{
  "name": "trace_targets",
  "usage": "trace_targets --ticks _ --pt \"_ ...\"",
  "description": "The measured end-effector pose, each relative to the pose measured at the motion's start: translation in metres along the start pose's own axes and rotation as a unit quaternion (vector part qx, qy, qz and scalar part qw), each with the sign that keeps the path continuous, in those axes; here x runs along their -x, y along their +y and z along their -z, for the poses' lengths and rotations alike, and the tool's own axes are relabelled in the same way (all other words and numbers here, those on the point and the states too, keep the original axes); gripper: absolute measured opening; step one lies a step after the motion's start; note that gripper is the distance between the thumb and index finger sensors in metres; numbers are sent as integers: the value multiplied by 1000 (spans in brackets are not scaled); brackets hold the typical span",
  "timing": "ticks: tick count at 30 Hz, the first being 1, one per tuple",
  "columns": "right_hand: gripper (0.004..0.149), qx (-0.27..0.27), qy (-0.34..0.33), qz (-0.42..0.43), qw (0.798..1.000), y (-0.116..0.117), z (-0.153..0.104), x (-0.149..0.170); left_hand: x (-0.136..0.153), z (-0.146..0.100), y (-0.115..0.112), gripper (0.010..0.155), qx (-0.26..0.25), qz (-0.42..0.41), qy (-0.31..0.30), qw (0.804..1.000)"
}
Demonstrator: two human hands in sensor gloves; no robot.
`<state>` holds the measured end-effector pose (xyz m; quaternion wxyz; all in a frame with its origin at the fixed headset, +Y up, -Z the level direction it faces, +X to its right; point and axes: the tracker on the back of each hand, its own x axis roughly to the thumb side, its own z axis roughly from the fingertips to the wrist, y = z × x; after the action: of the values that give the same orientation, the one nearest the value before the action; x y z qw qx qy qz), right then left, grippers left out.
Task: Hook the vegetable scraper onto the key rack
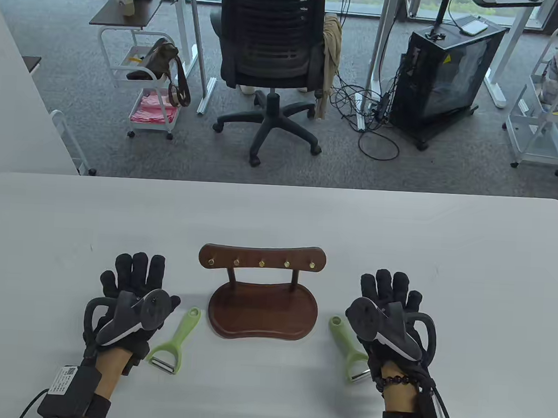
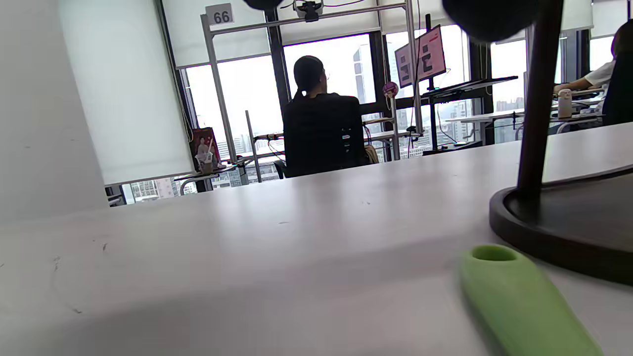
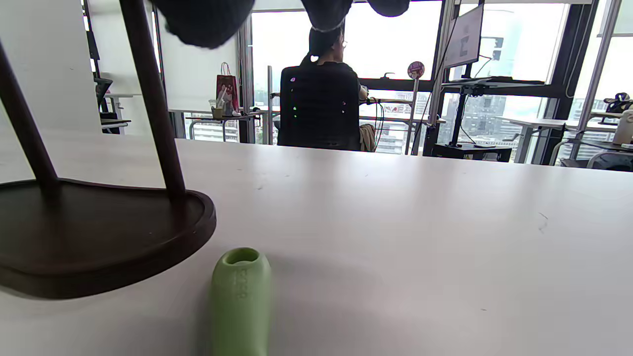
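Table [image 1: 279,209]: a white top is carrying everything, with both hands coming in from the near edge, so all the work is sitting within easy reach.
Key rack [image 1: 261,292]: the dark wooden stand is sitting upright at the centre, between the hands, its bar of five brass pegs [image 1: 261,263] facing the person so the hooks are offering themselves head-on.
Left hand [image 1: 131,299]: it is lying flat, palm down, fingers spread and extended, gripping nothing; it is resting just left of one peeler, probably waiting to start.
Right hand [image 1: 388,313]: likewise flat and spread, holding nothing; it is lying right beside the other peeler, perhaps over its edge, though contact cannot be told.
Left vegetable scraper [image 1: 174,336]: the green peeler is lying on the table between the left hand and the rack's base, its blade end towards the person and its holed handle tip [image 2: 493,253] pointing to the rack, which is suiting a hang by that hole.
Right vegetable scraper [image 1: 346,345]: it is mirroring the first, blade near, hole [image 3: 241,256] far, just beside the rack's base.
Progress: neither scraper is hanging yet.
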<state>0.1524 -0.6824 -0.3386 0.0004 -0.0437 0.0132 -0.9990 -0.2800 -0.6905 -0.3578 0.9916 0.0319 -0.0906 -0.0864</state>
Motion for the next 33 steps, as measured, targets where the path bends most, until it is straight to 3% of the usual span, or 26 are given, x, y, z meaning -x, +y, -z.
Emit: trace_targets --ticks 33 --pt "76 -6 12 24 1000 0 -1 5 4 -3 2 86 -19 -1 19 1000"
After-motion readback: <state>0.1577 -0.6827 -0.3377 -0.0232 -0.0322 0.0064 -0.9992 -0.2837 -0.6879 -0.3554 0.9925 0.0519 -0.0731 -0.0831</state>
